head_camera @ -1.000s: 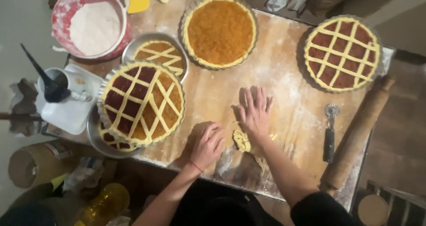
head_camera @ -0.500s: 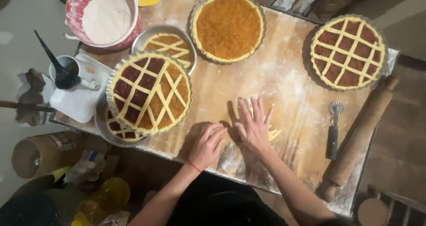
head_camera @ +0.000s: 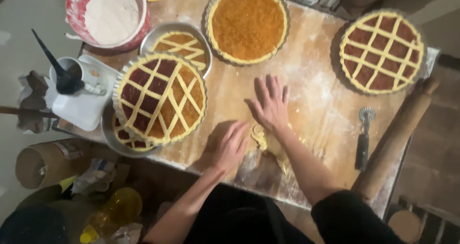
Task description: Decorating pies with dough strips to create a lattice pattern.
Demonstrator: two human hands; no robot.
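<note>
Hands are working at the near edge of a floured wooden board (head_camera: 306,88), seen from above. Right hand (head_camera: 271,105) is lying flat on the board, palm down, with fingers (head_camera: 273,87) fully extended and slightly fanned, pointing away from the person; its heel is resting at or just beside a strip of pale dough (head_camera: 259,136). Left hand (head_camera: 228,147) is lying palm down too, its fingers loosely together and only slightly curved, with their tips reaching toward the dough strip; whether they are touching it cannot be told. Neither hand is closing around anything. The dough strip is lying on the board between the two hands, near the front edge, and its far end is passing under the right wrist.

Left of the hands, a lattice-topped tart (head_camera: 161,98) with dark filling is sitting on top of a metal pan (head_camera: 111,134). Behind it, a smaller lattice tart (head_camera: 181,45) is sitting in a round tin. An uncovered orange-filled tart (head_camera: 247,23) is standing at the far edge, and a finished lattice tart (head_camera: 382,51) is occupying the far right corner. A pastry wheel (head_camera: 364,137) is lying well to the right of the right forearm, just beside a wooden rolling pin (head_camera: 396,137). A red bowl of flour (head_camera: 108,15) is standing at the far left.
</note>
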